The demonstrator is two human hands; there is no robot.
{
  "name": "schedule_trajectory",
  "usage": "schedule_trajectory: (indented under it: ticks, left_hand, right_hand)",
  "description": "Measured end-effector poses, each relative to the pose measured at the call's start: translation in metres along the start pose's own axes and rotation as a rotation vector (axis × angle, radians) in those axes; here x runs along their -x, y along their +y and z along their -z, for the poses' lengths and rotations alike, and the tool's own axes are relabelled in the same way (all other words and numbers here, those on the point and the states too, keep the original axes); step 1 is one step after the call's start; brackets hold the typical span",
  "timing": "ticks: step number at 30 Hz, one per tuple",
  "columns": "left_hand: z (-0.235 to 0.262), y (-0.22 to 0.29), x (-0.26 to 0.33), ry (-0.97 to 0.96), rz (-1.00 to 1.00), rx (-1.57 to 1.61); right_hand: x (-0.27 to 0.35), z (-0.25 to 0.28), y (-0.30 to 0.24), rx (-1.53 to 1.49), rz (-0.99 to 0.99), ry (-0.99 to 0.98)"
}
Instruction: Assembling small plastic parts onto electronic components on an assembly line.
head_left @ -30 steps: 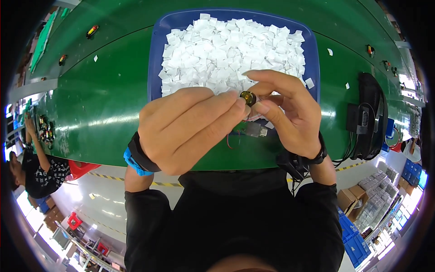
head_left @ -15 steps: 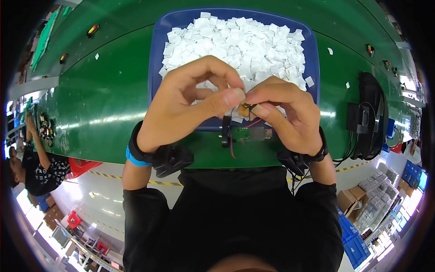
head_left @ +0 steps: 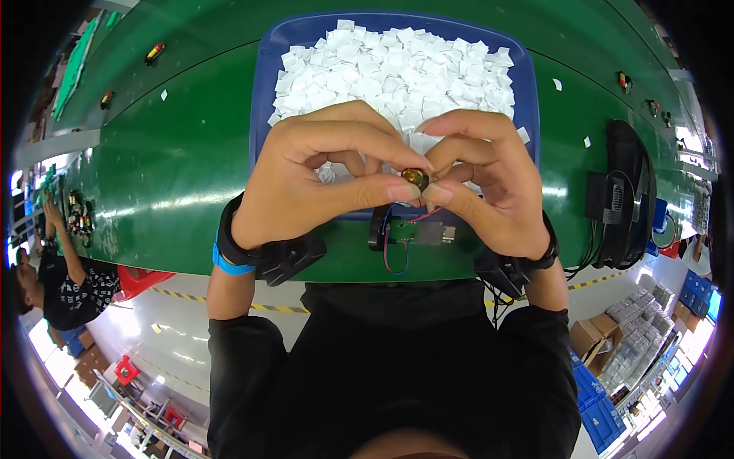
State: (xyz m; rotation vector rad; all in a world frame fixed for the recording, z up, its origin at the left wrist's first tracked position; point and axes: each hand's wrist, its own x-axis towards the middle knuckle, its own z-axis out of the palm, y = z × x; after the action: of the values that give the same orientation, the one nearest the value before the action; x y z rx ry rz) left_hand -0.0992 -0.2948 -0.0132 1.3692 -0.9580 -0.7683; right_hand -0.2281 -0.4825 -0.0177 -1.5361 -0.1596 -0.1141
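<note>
Between my two hands, over the near edge of the tub, is a small round part (head_left: 415,179), amber and shiny with a dark rim. My left hand (head_left: 302,176) pinches it from the left with thumb and forefinger. From the other side, my right hand (head_left: 493,187) closes its thumb and a finger at the part's right edge; its forefinger is lifted and bent. Thin red and dark wires run down from the part to a small green circuit board (head_left: 405,231) with a metal plug end. A black plastic piece (head_left: 377,229) hangs beside the board's left end.
A blue tub (head_left: 264,99) full of small white paper squares (head_left: 394,73) stands behind my hands on the green table (head_left: 183,164). A black bag (head_left: 623,191) and a black box (head_left: 598,200) lie at right. Another person (head_left: 69,283) sits at far left.
The round part has turned its shiny face up and shows more plainly. My left fingers have come down onto it, my right forefinger has lifted, and the board has swung into fuller view.
</note>
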Motion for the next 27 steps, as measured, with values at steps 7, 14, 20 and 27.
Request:
schedule_trajectory:
  ticks: [7, 14, 20, 27]
  left_hand:
    - [-0.003, 0.002, -0.001, 0.019, -0.086, -0.114]
    - [-0.005, -0.001, -0.001, 0.093, -0.081, -0.221]
    - [-0.016, 0.001, 0.0, 0.319, -0.114, -0.376]
    - [-0.016, -0.002, -0.002, 0.361, -0.361, -0.614]
  right_hand:
    - [0.002, 0.005, -0.004, -0.111, -0.151, -0.045]
    - [-0.004, 0.005, -0.02, 0.047, -0.284, 0.045]
    - [-0.004, 0.005, -0.02, 0.254, -0.076, 0.21]
    - [-0.003, -0.002, -0.016, 0.606, 0.121, 0.178]
